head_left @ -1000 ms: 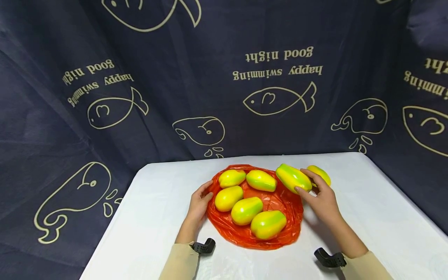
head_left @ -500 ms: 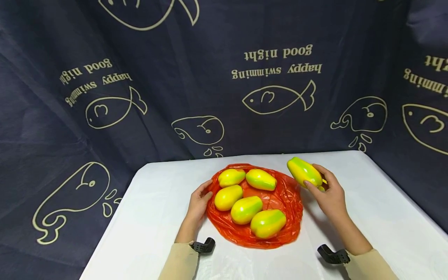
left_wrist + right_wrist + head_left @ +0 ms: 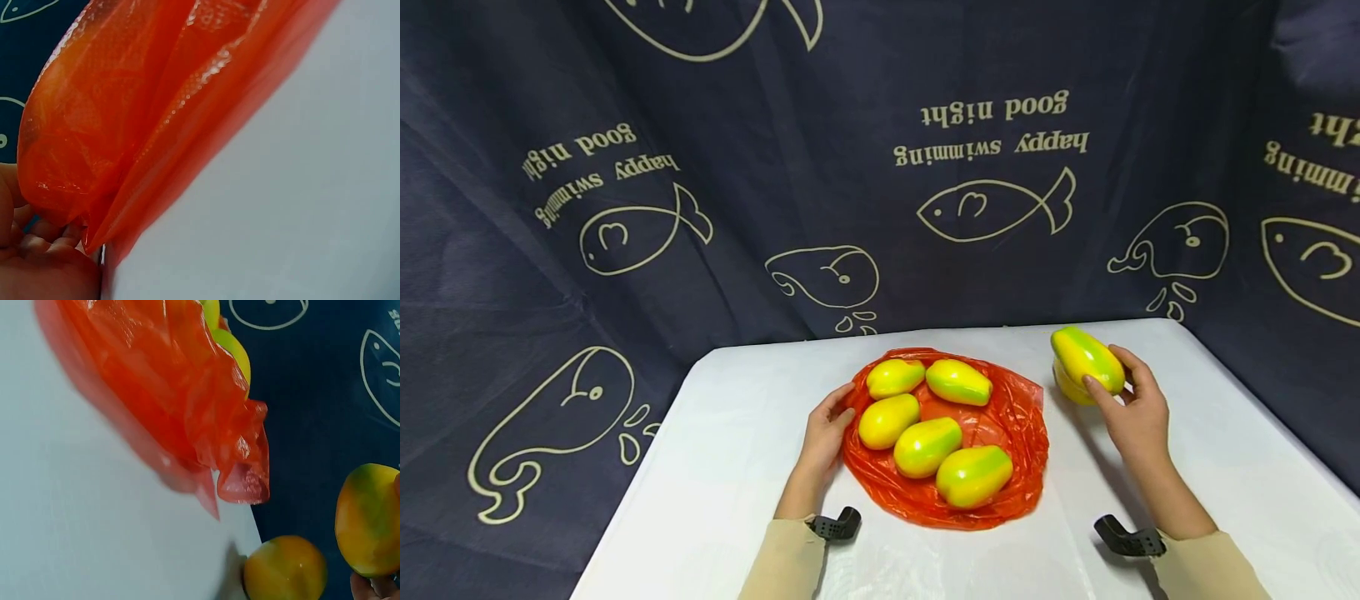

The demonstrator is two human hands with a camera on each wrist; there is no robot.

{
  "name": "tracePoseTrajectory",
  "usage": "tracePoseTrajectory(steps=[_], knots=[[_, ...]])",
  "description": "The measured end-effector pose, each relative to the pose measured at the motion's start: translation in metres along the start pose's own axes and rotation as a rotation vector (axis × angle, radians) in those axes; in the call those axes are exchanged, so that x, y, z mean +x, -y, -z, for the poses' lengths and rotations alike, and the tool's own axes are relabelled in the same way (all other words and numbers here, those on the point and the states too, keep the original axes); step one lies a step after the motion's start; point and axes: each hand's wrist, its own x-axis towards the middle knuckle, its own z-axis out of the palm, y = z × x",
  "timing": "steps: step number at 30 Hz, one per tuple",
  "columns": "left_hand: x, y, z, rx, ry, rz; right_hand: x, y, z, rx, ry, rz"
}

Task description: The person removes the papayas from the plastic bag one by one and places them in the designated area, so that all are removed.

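My right hand (image 3: 1138, 412) holds a yellow-green papaya (image 3: 1086, 360) above the table, right of the red plastic bag (image 3: 917, 510). A second papaya (image 3: 1067, 388) sits on the table beneath it, partly hidden by the held one. In the right wrist view, the held papaya (image 3: 367, 519) is clearly apart from the one on the table (image 3: 284, 570). My left hand (image 3: 824, 429) grips the bag's left rim; the left wrist view shows the gathered plastic (image 3: 94, 225) at its fingers (image 3: 47, 228). Several papayas (image 3: 927, 447) lie inside the opened, rolled-down bag.
A white-covered table (image 3: 700, 500) carries everything. Behind it hangs a dark blue curtain (image 3: 850, 167) with fish and whale drawings. Black camera straps (image 3: 835, 527) are worn on both wrists.
My right hand has carried the papaya rightward, away from the bag's right edge, to above the other papaya. The left hand has stayed at the bag's rim.
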Motion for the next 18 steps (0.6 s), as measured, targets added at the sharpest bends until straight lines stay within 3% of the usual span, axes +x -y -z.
tracePoseTrajectory(steps=[5, 18], knots=[[-0.001, -0.001, 0.0, -0.023, -0.001, 0.003, 0.006, -0.004, 0.004, 0.049, -0.031, -0.047], [-0.001, -0.001, -0.001, -0.031, 0.008, 0.007, 0.022, -0.018, 0.021, -0.012, -0.096, -0.181]])
